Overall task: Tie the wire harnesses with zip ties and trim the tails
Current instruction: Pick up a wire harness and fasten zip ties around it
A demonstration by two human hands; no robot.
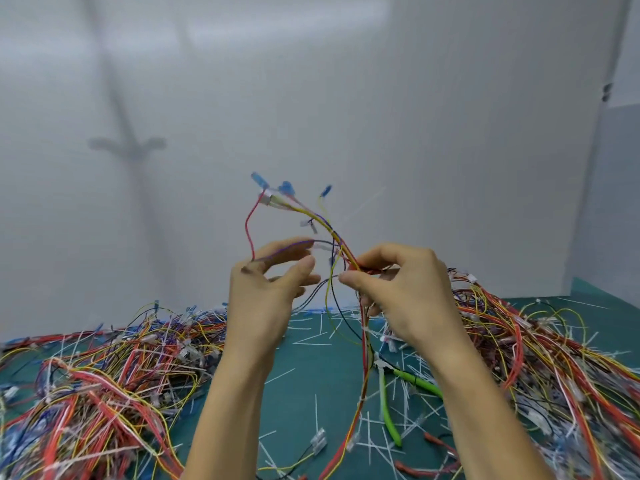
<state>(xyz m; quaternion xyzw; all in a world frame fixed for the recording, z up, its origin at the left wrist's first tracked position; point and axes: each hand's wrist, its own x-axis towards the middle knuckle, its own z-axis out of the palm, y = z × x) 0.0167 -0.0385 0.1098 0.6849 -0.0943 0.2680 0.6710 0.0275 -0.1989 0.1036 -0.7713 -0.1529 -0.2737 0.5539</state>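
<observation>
I hold one wire harness (313,216) up in front of me, its red, yellow and purple wires fanning upward to blue terminals. My right hand (398,289) pinches the bundle between thumb and fingers where the wires meet. My left hand (270,282) is beside it with fingers loosely spread; a purple wire crosses its fingertips, and whether it grips that wire is unclear. The harness tail hangs down past my right wrist to the mat. A thin white zip tie (367,202) blurs near the bundle's top right. Green-handled cutters (389,407) lie on the mat below.
A green mat (304,386) covers the table, strewn with several white trimmed tie tails. Large heaps of harnesses lie at the left (104,386) and right (540,358). A white wall stands close behind.
</observation>
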